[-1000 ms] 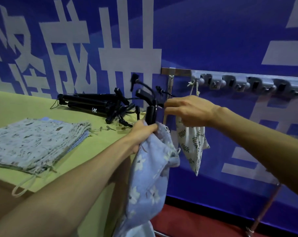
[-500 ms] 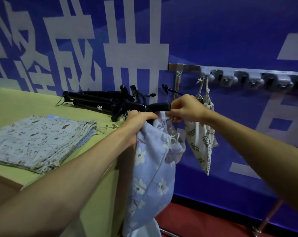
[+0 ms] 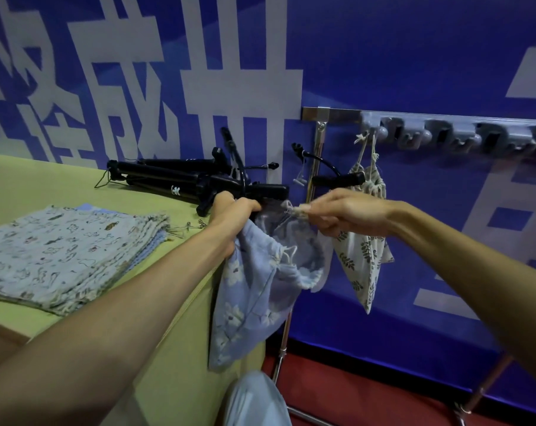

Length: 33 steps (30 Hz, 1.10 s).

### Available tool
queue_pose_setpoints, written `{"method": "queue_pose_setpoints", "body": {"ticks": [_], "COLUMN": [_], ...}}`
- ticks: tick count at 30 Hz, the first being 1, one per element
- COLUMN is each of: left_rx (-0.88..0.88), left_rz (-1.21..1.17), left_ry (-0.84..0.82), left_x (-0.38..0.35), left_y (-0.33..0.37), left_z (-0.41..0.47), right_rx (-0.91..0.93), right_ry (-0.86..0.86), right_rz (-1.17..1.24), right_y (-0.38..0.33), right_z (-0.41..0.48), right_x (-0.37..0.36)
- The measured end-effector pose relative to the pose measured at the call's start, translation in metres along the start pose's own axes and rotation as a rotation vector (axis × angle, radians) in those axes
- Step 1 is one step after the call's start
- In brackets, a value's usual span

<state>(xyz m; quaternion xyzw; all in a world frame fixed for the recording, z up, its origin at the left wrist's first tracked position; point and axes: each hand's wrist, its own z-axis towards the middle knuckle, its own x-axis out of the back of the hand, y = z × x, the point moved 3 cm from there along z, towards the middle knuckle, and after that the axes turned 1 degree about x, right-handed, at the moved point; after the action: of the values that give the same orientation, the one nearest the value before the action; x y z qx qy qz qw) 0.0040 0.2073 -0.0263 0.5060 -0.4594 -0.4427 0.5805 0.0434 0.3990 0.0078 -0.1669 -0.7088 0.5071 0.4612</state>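
Note:
A light blue drawstring bag (image 3: 254, 290) with white flowers hangs in the air off the table's right end. My left hand (image 3: 234, 212) grips the bag's gathered top edge. My right hand (image 3: 349, 215) pinches the bag's pale drawstring (image 3: 294, 210) and holds it out to the right. Behind my right hand a white bag with a leaf print (image 3: 362, 256) hangs by its string from the first hook of a grey hook rail (image 3: 445, 135).
A stack of folded printed cloth bags (image 3: 64, 250) lies on the yellow-green table (image 3: 30, 179). Black folded tripods (image 3: 183, 182) lie at the table's far end. The rail stands on a metal frame (image 3: 314, 167) before a blue banner wall; red floor (image 3: 368, 401) below.
My right hand has come off the hanging leaf-print bag and taken the blue bag's drawstring, pulling it to the right. My left hand keeps its grip on the bag's top.

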Motion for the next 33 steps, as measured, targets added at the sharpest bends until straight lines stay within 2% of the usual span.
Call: {"method": "queue_pose_setpoints", "body": {"ticks": [2,9,11,16,20,23,26,29,33], "left_rx": [0.001,0.117,0.141,0.163,0.184,0.181,0.172,0.176,0.226], "left_rz": [0.007,-0.063,-0.093,-0.118,-0.132,-0.137,-0.147,-0.123,-0.117], "left_ry": [0.039,0.063,0.044,0.024,0.026,0.012,0.019,0.033,-0.013], "left_x": [-0.001,-0.005,-0.006,-0.004,0.002,0.002,0.002,0.003,0.003], "left_y": [-0.002,-0.016,-0.019,-0.020,-0.014,-0.010,-0.008,-0.008,-0.015], "left_z": [0.001,0.002,0.003,0.001,-0.007,-0.010,-0.012,-0.009,-0.003], "right_rx": [-0.044,-0.228,-0.196,-0.081,-0.102,-0.174,-0.214,-0.130,-0.021], "right_ry": [-0.021,0.048,0.097,0.272,0.418,0.421,0.360,0.275,0.418], "right_rz": [-0.222,-0.446,-0.443,-0.653,-0.636,-0.608,-0.468,-0.451,-0.301], "right_y": [0.000,0.004,0.006,0.007,0.009,0.013,0.013,0.005,-0.004], "right_z": [-0.002,0.002,0.005,0.014,0.013,0.018,0.022,0.021,0.021], "right_x": [-0.002,-0.014,-0.019,-0.018,-0.011,-0.014,-0.022,-0.026,-0.015]}}
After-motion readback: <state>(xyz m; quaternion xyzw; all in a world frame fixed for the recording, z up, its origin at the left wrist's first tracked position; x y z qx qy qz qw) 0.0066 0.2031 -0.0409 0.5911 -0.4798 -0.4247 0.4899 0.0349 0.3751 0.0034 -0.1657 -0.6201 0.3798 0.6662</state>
